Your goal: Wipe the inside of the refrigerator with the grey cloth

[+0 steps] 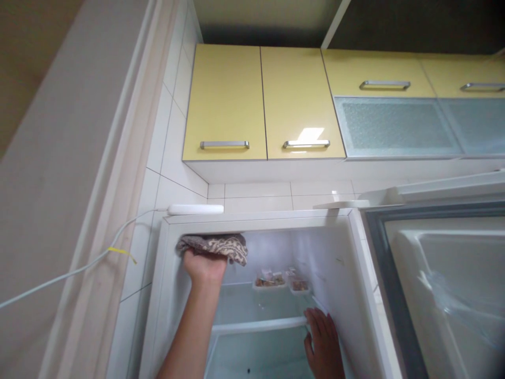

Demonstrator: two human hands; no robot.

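My left hand (205, 266) is raised palm up inside the opened fridge. It holds a crumpled grey-brown patterned cloth (226, 246) up against the ceiling of the compartment, near the left corner; the cloth hides most of the fingers. Lower down on the right, my right hand (324, 337) rests its fingers at the right end of the front edge of a glass shelf (260, 325). Its thumb is apart from the fingers, below the edge. Two small clear food packs, a left one (269, 281) and a right one (299, 285), sit at the back of that shelf.
The fridge door (445, 247) stands swung out to the right, with a clear plastic bag (453, 300) on its inner side. A white device (195, 209) with a cable (94, 259) lies on the fridge top. Yellow wall cabinets (224, 100) hang above.
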